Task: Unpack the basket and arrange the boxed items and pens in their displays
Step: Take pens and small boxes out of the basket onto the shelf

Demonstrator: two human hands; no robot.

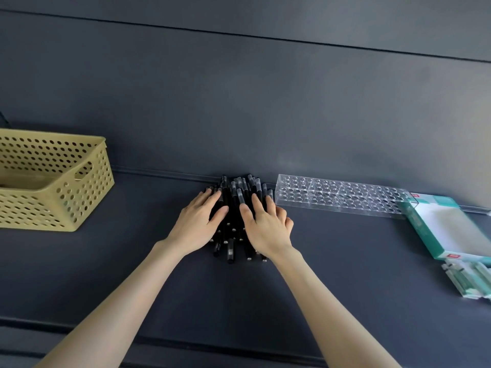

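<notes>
Many pens (pixel 234 205) lie beneath spread fingers (pixel 211 200).

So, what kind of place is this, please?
Probably a stationery shop display, not certain: a dark shelf holds a clear pen rack with holes, a pile of black pens and a perforated yellow basket.

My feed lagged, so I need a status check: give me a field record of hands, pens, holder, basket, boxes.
pens: black, heaped in the centre
left hand: flat on the pile
right hand: flat on the same pile
pen holder: clear, right of the pile, no pens in it
basket: yellow, far left
open box: teal and white, far right
boxed items: just in front of it
</notes>
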